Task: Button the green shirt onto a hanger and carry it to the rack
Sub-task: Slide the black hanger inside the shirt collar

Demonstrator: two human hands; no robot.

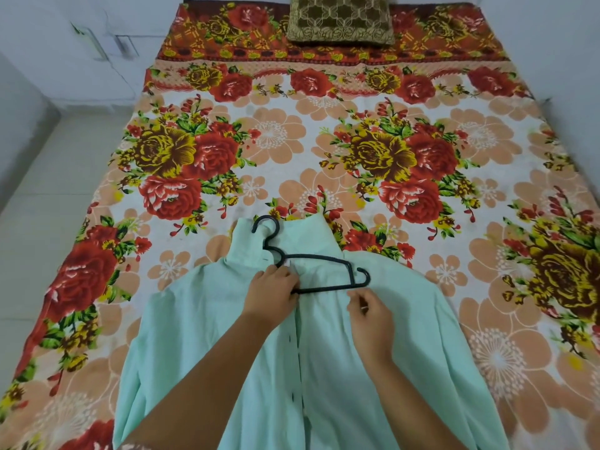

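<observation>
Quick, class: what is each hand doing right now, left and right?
Left hand: grips the hanger.
Right hand: fingers curled on the shirt; whether it pinches cloth cannot be told.

1. shirt (201,336): plain pale mint green, dark buttonholes down the placket.
2. hanger (319,255): black.
3. bedsheet (292,141): white ground, peach outline flowers, red and yellow-brown roses, green leaves; dark red and orange border band at the far end.
4. cushion (341,21): olive-brown, gold honeycomb pattern.
5. floor (48,206): pale beige tiles.
</observation>
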